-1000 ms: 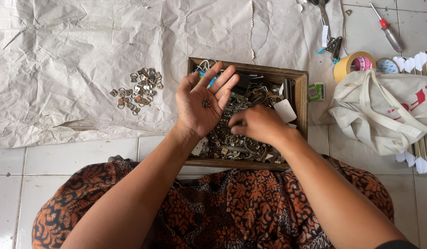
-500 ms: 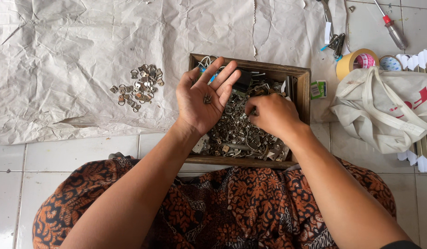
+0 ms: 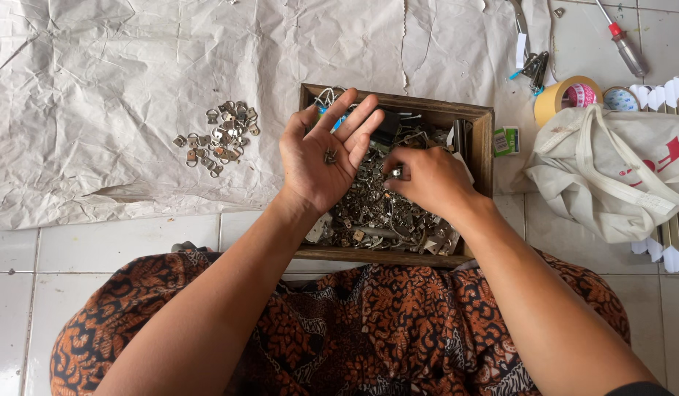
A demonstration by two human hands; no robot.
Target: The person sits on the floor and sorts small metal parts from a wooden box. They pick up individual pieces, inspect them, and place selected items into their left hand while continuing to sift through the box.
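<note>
We cup our left hand [image 3: 321, 165] open as a tray for one small metal hanger [image 3: 329, 156] while our right hand [image 3: 426, 178] fingers [image 3: 393, 174] pinch another metal piece [image 3: 397, 173] over the wooden box [image 3: 435, 111].

A brown wooden box [image 3: 479, 139] holds silvery metal hardware [image 3: 376, 216]. White crumpled paper [image 3: 134, 73] fills the upper left. At right lie a cream cloth bag [image 3: 618, 176], red-marked, and yellow tape [image 3: 556, 99]. An orange-black batik cloth [image 3: 383, 330] spans the bottom.

wooden box [image 3: 486, 139] packed with metal bits, both hands over it, bare crumpled paper [image 3: 97, 81] at left edge open, small pile of hangers [image 3: 218, 138] mid-sheet, cloth bag [image 3: 618, 172] and tape roll [image 3: 563, 95] crowd right edge
</note>
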